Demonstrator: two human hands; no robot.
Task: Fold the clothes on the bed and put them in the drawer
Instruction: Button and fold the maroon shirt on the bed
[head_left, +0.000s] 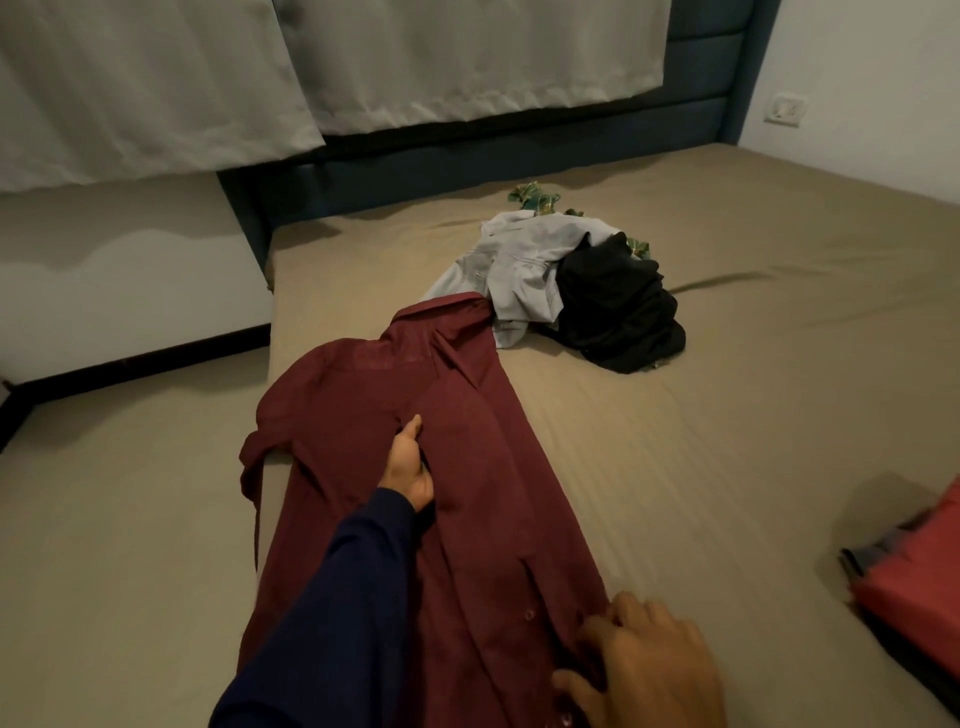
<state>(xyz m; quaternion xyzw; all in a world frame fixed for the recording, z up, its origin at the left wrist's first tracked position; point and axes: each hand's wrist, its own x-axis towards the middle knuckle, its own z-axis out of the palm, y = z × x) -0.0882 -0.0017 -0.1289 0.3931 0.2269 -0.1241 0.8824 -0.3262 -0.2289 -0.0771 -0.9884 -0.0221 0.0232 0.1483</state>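
A maroon button-up shirt (415, 467) lies spread on the tan bed sheet (727, 441), filling the lower centre of the frame. Its long axis runs from the collar, up and slightly right of centre, down to the hem at the bottom edge, so the shirt lies lengthwise straight away from the person. One sleeve bunches at the left side of the frame, near the mattress edge.

The left hand (410, 462), on a dark blue sleeve (332, 613), reaches out over the middle of the shirt. Its thumb points up the frame and its fingers are tucked into a fold of the cloth near the chest, so it looks to be gripping or lifting a front panel, though the fingers themselves are mostly hidden. The right hand (644, 660) sits at the bottom right of the frame, fingers curled onto the shirt's button edge near the hem, apparently pinching or pinning it.

The left hand is the farther up the shirt, the right the nearer to the hem; both lie along the shirt's length, which suggests the next fold would run lengthwise, bringing a side or sleeve across.

Beyond the collar, in the upper centre, a heap of unfolded clothes waits: a pale grey shirt (514, 270) touching the maroon collar, a black garment (618, 312) just beside it on the right, and a green patterned cloth (535, 196) peeking out behind. At the right edge lies a folded red garment (919, 582) on something dark. No drawer is in view.
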